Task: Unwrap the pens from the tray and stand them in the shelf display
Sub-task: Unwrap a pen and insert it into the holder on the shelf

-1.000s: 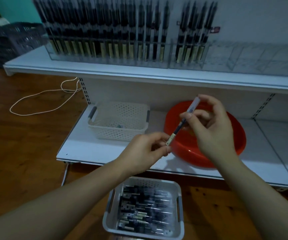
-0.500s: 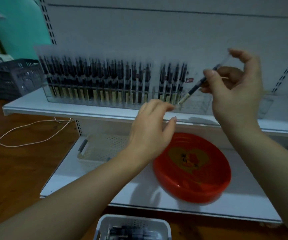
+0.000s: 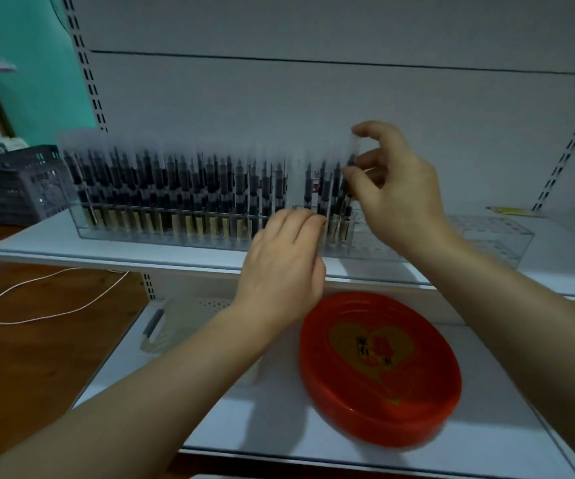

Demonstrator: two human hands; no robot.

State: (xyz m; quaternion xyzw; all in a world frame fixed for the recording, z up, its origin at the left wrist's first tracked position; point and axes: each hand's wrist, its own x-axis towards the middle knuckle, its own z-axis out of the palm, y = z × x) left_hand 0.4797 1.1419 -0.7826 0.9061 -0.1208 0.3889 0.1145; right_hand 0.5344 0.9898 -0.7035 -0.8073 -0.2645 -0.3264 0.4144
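Observation:
A clear acrylic shelf display (image 3: 161, 233) holds several upright black pens (image 3: 175, 188) with gold bases. My right hand (image 3: 396, 195) pinches one pen (image 3: 348, 181) by its clear-capped upper part and holds it upright at the right end of the filled rows, its lower end down among the slots. My left hand (image 3: 286, 261) reaches to the display's front wall, fingertips touching it just left of that pen, with nothing seen in it. The tray of wrapped pens is out of view.
A red bowl (image 3: 379, 368) with a heart design sits on the lower shelf below my right forearm. A white perforated basket (image 3: 172, 326) is partly hidden behind my left forearm. The display's right section (image 3: 486, 233) has bare slots. A dark crate (image 3: 13, 184) stands at far left.
My view rose from the tray to the shelf display. My right hand carried the pen up and turned it upright into the display; my left hand let go of its tip and moved to the display front.

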